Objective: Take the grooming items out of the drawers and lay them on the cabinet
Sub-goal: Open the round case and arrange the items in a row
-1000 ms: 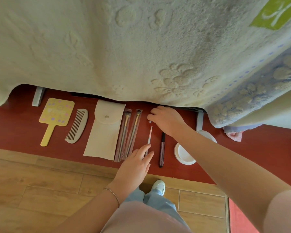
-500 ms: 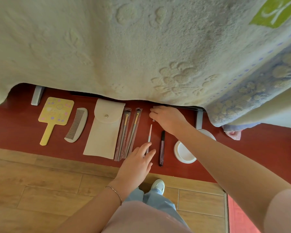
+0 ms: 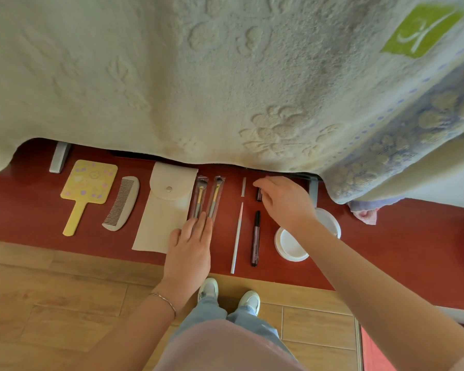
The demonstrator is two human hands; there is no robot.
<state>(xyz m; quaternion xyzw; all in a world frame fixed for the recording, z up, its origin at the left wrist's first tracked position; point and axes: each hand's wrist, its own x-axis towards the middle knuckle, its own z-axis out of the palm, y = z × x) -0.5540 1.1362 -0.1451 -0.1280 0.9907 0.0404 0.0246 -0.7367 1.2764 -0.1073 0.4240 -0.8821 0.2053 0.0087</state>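
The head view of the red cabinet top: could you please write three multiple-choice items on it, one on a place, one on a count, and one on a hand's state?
1. What lies directly left of the white pouch?
A. the comb
B. the round white lid
C. the dark pen

2. How many packaged brushes lie beside the pouch?
A. one
B. two
C. four

3. How does the left hand lie?
A. curled round the hand mirror
B. lifted off, holding the comb
C. flat, straight fingers on the brush packets

Answers:
1 A: the comb sits between the yellow hand mirror and the pouch.
2 B: two packaged brushes lie side by side.
3 C: its straight fingers rest on the packets' near ends.
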